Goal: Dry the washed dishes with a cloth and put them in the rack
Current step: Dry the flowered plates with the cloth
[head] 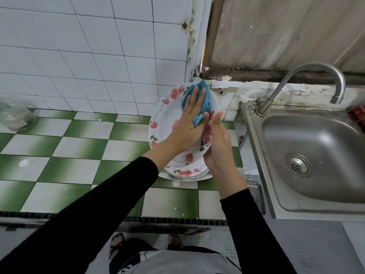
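Observation:
A white plate with pink roses is held tilted above the counter. My right hand grips its right rim, thumb on the face and fingers behind. My left hand lies flat on a blue cloth, pressing it against the plate's upper face with straight fingers. Under the lifted plate a short stack of similar floral plates rests on the counter. No rack is in view.
The counter of green and white checked tiles runs left. A steel sink with a curved tap is at the right. A clear glass jar stands at the far left by the tiled wall.

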`<state>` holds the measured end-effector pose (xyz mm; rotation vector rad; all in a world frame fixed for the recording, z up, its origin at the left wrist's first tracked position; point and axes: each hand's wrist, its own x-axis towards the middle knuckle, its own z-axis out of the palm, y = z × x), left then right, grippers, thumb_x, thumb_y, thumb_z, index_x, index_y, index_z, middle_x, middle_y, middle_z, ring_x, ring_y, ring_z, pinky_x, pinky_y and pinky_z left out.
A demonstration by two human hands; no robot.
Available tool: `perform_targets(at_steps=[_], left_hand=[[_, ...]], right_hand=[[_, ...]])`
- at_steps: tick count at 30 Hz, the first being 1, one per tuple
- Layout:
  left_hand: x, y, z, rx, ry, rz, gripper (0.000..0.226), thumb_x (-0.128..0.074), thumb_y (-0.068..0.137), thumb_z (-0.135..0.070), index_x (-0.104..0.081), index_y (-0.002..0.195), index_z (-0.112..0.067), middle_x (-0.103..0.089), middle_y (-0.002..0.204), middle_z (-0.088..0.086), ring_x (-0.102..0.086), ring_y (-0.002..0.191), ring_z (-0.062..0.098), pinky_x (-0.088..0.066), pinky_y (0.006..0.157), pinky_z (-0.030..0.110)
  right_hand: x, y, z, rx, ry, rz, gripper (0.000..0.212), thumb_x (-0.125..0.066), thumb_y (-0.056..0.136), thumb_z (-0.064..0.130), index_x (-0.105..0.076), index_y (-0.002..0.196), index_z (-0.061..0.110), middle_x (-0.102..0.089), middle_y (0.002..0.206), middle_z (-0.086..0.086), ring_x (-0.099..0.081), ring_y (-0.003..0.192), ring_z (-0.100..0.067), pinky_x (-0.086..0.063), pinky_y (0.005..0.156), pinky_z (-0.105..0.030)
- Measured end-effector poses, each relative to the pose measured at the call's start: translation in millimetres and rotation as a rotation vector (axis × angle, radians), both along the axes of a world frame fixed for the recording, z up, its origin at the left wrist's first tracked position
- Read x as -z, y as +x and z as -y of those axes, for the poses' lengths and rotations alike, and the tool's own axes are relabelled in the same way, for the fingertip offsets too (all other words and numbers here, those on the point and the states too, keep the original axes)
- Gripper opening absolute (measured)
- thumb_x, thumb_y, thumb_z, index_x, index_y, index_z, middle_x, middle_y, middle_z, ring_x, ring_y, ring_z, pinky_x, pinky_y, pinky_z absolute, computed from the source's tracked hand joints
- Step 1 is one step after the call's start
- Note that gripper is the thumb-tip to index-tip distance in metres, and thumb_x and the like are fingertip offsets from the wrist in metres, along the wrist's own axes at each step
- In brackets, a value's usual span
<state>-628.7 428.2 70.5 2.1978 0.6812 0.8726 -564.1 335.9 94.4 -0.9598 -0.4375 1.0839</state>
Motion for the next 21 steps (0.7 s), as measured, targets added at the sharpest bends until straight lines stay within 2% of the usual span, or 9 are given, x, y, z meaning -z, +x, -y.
perform_targets(at_steps=[2,5,8,10,14,17,19,21], left_hand=[[3,-8,-15,-0.089,0.058,-0.073,0.061,-0.026,0.105,-0.033,0.001,0.156,-0.012,0.012,0.163,0.005,0.021,0.147,0.013,0.013,0.121,0.035],[22,-28,-41,-0.212,0.209,-0.315,0.066,-0.016,0.100,-0.046,0.000,0.156,-0.014,0.008,0.164,0.007,0.018,0.148,0.018,0.010,0.122,0.038],[48,-46,-40,-0.173,0.333,-0.517,0.069,-0.008,0.098,-0.051,-0.005,0.157,-0.015,0.002,0.164,0.007,0.009,0.151,0.025,-0.004,0.122,0.047],[60,-52,-26,-0.102,0.290,-0.553,0.069,-0.007,0.098,-0.053,-0.011,0.157,-0.018,-0.004,0.165,0.003,0.009,0.151,0.021,-0.001,0.123,0.045],[57,-58,26,0.052,0.060,-0.406,0.056,-0.025,0.103,-0.049,-0.029,0.153,-0.026,-0.023,0.159,-0.011,0.000,0.149,0.005,-0.001,0.124,0.035],[34,-48,64,0.192,-0.043,-0.246,0.046,-0.035,0.105,-0.032,-0.030,0.151,-0.025,-0.024,0.153,-0.017,0.001,0.140,-0.017,0.003,0.118,0.015],[22,-34,78,0.250,-0.116,-0.125,0.046,-0.038,0.105,-0.023,-0.030,0.150,-0.020,-0.024,0.156,-0.012,-0.004,0.144,-0.012,0.000,0.118,0.014],[14,-21,77,0.281,-0.188,-0.021,0.048,-0.039,0.105,-0.020,-0.029,0.152,-0.014,-0.022,0.159,-0.006,-0.009,0.148,-0.001,-0.006,0.122,0.023]], right_hand=[[3,0,0,-0.009,-0.010,-0.021,0.050,-0.054,0.089,0.049,-0.067,0.118,0.011,-0.068,0.124,-0.018,-0.065,0.119,-0.030,-0.046,0.108,-0.053],[4,2,2,0.019,-0.001,-0.105,0.050,-0.047,0.099,0.048,-0.064,0.125,0.009,-0.068,0.125,-0.019,-0.065,0.117,-0.034,-0.048,0.104,-0.058],[5,11,3,0.070,0.034,-0.152,0.057,-0.042,0.098,0.058,-0.060,0.131,0.015,-0.068,0.128,-0.014,-0.064,0.119,-0.034,-0.048,0.103,-0.059],[8,17,4,0.102,0.029,-0.141,0.064,-0.040,0.096,0.063,-0.056,0.138,0.017,-0.066,0.132,-0.012,-0.062,0.122,-0.035,-0.048,0.103,-0.060],[12,30,4,0.186,0.031,-0.174,0.072,-0.046,0.089,0.067,-0.053,0.141,0.017,-0.061,0.138,-0.015,-0.057,0.127,-0.039,-0.043,0.106,-0.063],[11,35,3,0.274,-0.062,-0.203,0.064,-0.043,0.094,0.068,-0.056,0.137,0.023,-0.062,0.138,-0.008,-0.057,0.128,-0.034,-0.045,0.107,-0.057],[10,35,4,0.268,-0.095,-0.183,0.061,-0.039,0.094,0.070,-0.058,0.131,0.024,-0.067,0.131,-0.005,-0.063,0.121,-0.030,-0.052,0.101,-0.049],[8,29,3,0.202,-0.089,-0.116,0.061,-0.036,0.092,0.069,-0.059,0.124,0.022,-0.072,0.114,-0.003,-0.071,0.105,-0.022,-0.060,0.086,-0.037]])
